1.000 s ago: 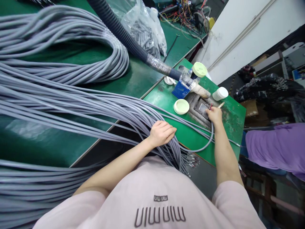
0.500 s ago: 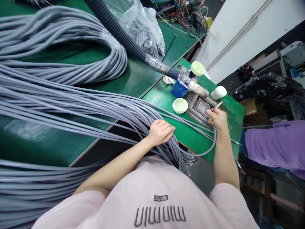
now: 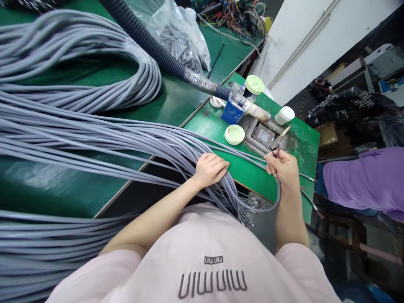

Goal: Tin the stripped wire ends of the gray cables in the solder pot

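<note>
My left hand (image 3: pixel 211 170) lies curled over a thick bundle of grey sheathed cables (image 3: pixel 132 143) that runs across the bench edge. My right hand (image 3: pixel 283 169) grips one grey cable (image 3: pixel 277 198) near its end. Fine coloured wires (image 3: pixel 277 149) stick up from that end, just past my fingers. Close beyond them sits a square metal fixture (image 3: pixel 261 136), set into the green workbench (image 3: pixel 303 155). A narrow tan blade-like tool (image 3: pixel 283 134) lies near the wire tips, apart from my fingers as far as I can tell.
A blue block (image 3: pixel 232 112), pale green lids (image 3: pixel 234 134) and a white bottle (image 3: pixel 284 115) surround the fixture. A black corrugated hose (image 3: pixel 148 42) ends above it. Large grey cable coils (image 3: pixel 78 54) fill the left bench. A co-worker's purple sleeve (image 3: pixel 362 183) is at right.
My right hand has drawn back from above the fixture toward me, and the coloured wire ends now show above it. My left hand has stayed on the bundle, and the view has tilted slightly.
</note>
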Action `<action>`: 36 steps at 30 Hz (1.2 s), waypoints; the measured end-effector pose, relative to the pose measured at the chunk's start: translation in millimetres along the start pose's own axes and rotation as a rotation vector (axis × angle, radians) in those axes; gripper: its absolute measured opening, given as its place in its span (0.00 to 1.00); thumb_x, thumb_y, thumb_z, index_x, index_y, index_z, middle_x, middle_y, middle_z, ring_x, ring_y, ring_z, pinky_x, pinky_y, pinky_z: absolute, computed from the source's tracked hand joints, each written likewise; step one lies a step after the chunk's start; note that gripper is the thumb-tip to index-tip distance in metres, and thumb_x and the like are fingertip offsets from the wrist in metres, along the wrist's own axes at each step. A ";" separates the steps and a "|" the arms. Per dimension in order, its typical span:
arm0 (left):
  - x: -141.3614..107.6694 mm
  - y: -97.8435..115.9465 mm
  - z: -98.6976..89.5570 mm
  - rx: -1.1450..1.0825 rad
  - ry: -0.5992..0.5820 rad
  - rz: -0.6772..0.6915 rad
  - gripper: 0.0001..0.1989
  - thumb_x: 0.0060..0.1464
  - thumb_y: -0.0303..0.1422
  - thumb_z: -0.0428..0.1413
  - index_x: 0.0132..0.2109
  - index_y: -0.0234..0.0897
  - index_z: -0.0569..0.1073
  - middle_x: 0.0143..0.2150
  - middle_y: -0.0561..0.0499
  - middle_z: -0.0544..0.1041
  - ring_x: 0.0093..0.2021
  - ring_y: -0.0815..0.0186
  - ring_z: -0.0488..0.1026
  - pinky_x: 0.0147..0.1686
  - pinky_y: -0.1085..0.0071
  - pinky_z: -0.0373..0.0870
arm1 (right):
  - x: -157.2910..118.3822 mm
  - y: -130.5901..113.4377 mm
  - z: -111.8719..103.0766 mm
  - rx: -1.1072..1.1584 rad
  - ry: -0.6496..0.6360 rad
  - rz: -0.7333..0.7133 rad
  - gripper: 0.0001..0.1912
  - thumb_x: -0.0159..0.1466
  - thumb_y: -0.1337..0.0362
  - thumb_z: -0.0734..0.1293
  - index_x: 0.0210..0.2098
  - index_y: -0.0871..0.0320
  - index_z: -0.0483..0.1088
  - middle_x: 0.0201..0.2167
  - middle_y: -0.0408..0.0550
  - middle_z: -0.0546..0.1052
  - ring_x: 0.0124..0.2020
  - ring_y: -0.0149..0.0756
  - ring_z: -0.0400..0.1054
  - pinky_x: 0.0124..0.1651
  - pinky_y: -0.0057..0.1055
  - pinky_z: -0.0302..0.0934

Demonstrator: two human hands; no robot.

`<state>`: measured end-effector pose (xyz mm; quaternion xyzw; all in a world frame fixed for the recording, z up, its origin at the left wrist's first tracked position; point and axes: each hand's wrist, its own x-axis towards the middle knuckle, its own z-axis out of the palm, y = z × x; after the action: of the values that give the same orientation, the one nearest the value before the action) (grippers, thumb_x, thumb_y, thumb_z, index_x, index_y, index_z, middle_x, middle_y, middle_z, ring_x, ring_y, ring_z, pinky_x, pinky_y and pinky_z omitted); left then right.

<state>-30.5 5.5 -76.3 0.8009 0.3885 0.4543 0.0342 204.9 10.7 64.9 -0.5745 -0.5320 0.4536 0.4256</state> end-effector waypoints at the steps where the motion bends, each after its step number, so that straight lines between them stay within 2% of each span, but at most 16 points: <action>1: -0.1 -0.1 0.1 0.001 -0.003 -0.003 0.07 0.58 0.30 0.55 0.43 0.42 0.74 0.36 0.53 0.81 0.37 0.65 0.75 0.42 0.63 0.62 | -2.7 0.2 0.5 0.004 -0.004 -0.001 0.11 0.56 0.58 0.74 0.27 0.58 0.71 0.09 0.34 0.61 0.10 0.24 0.53 0.16 0.25 0.52; 9: 0.2 0.5 -0.3 0.027 -0.012 0.005 0.06 0.58 0.31 0.54 0.42 0.41 0.75 0.35 0.52 0.81 0.37 0.65 0.75 0.41 0.63 0.62 | -17.2 1.3 7.5 0.078 0.011 -0.039 0.18 0.62 0.51 0.69 0.26 0.59 0.75 0.08 0.35 0.61 0.10 0.25 0.53 0.16 0.26 0.52; 18: 1.3 1.8 -2.3 0.035 -0.032 0.004 0.05 0.58 0.31 0.55 0.41 0.40 0.75 0.35 0.52 0.80 0.37 0.65 0.74 0.41 0.63 0.61 | -18.3 11.6 6.9 0.154 -0.026 -0.025 0.20 0.62 0.50 0.69 0.25 0.60 0.74 0.08 0.36 0.61 0.09 0.23 0.53 0.15 0.24 0.52; 23: 0.6 1.0 -2.7 0.028 -0.032 -0.002 0.05 0.57 0.31 0.56 0.41 0.41 0.75 0.35 0.52 0.81 0.37 0.64 0.74 0.42 0.63 0.60 | -21.2 17.0 11.6 0.267 0.000 -0.045 0.26 0.63 0.43 0.64 0.25 0.60 0.73 0.07 0.36 0.61 0.09 0.24 0.53 0.15 0.25 0.52; 27: -0.1 1.8 -1.8 0.044 -0.066 -0.020 0.06 0.58 0.31 0.55 0.40 0.41 0.76 0.35 0.51 0.81 0.37 0.63 0.74 0.43 0.62 0.60 | -27.1 22.9 12.8 0.302 0.029 -0.063 0.22 0.64 0.48 0.66 0.23 0.59 0.71 0.07 0.35 0.59 0.08 0.23 0.50 0.16 0.25 0.55; 29: 0.9 3.4 -2.4 0.053 -0.077 -0.028 0.06 0.58 0.32 0.54 0.40 0.40 0.76 0.35 0.50 0.81 0.37 0.64 0.74 0.43 0.62 0.60 | -33.7 28.8 5.3 0.297 0.060 -0.055 0.20 0.64 0.51 0.67 0.23 0.59 0.70 0.07 0.34 0.59 0.08 0.23 0.49 0.16 0.25 0.55; 32: 4.8 7.3 -7.5 0.050 -0.094 -0.048 0.06 0.59 0.32 0.54 0.40 0.40 0.76 0.34 0.50 0.80 0.36 0.64 0.72 0.42 0.63 0.60 | -58.4 42.8 -20.6 0.304 0.180 -0.005 0.19 0.63 0.53 0.68 0.22 0.58 0.69 0.07 0.34 0.58 0.09 0.24 0.51 0.17 0.25 0.55; 36: 15.6 13.2 -20.5 -0.002 -0.204 -0.132 0.08 0.61 0.34 0.53 0.39 0.39 0.76 0.34 0.50 0.79 0.35 0.64 0.71 0.39 0.63 0.59 | -131.6 74.7 -72.3 0.391 0.365 0.145 0.19 0.62 0.51 0.67 0.22 0.57 0.67 0.07 0.33 0.57 0.08 0.24 0.51 0.18 0.26 0.54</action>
<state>-33.7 0.4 -48.0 0.8157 0.4343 0.3676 0.1040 289.2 -126.3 17.7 -0.5903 -0.3062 0.4659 0.5837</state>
